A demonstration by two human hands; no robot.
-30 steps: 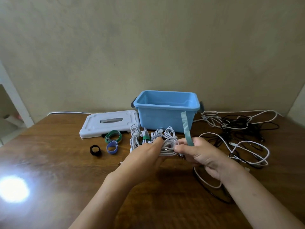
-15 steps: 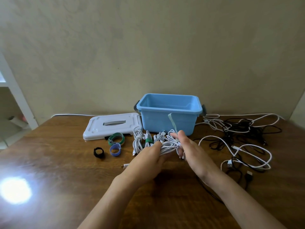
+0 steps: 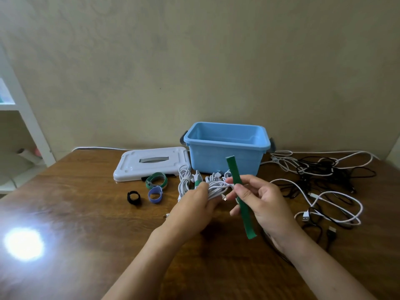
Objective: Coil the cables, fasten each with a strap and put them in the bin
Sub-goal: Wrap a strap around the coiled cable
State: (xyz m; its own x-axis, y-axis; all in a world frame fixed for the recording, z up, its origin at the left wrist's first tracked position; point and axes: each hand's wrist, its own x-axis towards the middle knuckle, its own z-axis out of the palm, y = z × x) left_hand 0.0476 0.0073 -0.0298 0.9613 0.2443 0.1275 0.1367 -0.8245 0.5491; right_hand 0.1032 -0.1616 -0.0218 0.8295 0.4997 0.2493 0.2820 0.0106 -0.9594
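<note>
Before the empty light-blue plastic bin, left hand grips a coiled white cable; right hand pinches a flat green strap, unfastened; tangled black and white cables remain.

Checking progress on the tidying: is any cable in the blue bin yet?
No, the blue bin shows only bare inner walls, and the white cable coil sits in the left hand.

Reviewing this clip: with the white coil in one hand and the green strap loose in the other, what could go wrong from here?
1. The left hand alone grips the white coil; its loops could spring apart.
2. The green strap, pinched mid-length by the right hand, is not yet wrapped and may slip.
3. Loose cables lying nearby could snag.
</note>
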